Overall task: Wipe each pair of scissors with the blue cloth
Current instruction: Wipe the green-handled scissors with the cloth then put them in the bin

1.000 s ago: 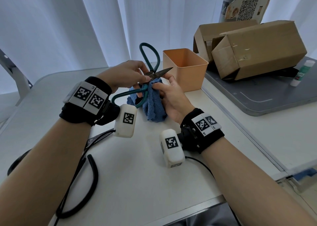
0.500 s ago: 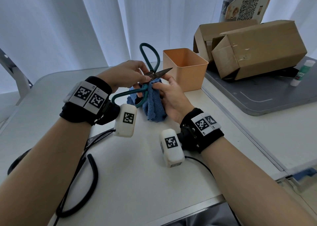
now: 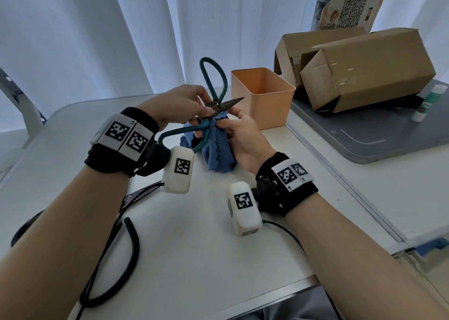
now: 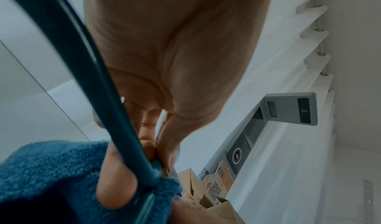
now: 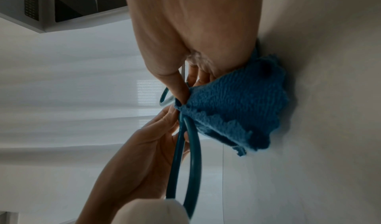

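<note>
Green-handled scissors with dark blades are held above the white table, blades spread, one pointing right toward the orange bin. My left hand pinches them at the pivot; its fingers curl by the green handle. My right hand grips the blue cloth, bunched under the pivot and wrapped round the lower blade. In the right wrist view, its thumb presses the cloth against the scissors. The cloth's lower end hangs down to the table. A second pair with black handles lies at the front left.
An orange plastic bin stands just right of the blade tip. Cardboard boxes and a glue stick sit on a grey tray at the right. White curtains hang behind. Cables trail from both wrist cameras over the table.
Almost nothing differs; the right hand's fingers and the cloth have shifted slightly along the blade near the pivot. The left hand and scissors stay put.
</note>
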The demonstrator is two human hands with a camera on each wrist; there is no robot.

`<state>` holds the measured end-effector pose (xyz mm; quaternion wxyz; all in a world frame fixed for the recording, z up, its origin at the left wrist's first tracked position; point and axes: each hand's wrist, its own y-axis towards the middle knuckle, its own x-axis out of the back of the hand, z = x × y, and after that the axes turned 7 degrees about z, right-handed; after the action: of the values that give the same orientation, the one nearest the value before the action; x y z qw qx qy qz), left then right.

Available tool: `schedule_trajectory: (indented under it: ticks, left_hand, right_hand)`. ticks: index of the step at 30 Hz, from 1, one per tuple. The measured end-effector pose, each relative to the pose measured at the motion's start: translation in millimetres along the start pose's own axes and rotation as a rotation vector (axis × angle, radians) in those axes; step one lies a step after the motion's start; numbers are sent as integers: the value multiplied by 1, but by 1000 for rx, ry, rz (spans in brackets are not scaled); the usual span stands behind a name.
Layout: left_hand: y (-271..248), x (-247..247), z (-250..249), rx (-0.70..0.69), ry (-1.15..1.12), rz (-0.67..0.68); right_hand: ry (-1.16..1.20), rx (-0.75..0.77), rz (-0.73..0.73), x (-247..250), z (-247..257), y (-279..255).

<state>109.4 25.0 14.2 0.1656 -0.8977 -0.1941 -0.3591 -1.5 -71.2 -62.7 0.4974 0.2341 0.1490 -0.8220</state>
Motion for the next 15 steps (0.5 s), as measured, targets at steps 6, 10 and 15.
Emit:
schedule_trajectory:
  ticks: [6,10,15]
  left_hand:
    - [-1,3,0,0,3,-12]
    - [-1,5,1,-3,-10,-26]
    - [0,4,1,-8,-6,-34]
  right_hand:
    - [-11,7,6,-1,-1,1]
    - [-7,24,5,-1,-2,0]
    - [-52,11,-20,0,-2,-1]
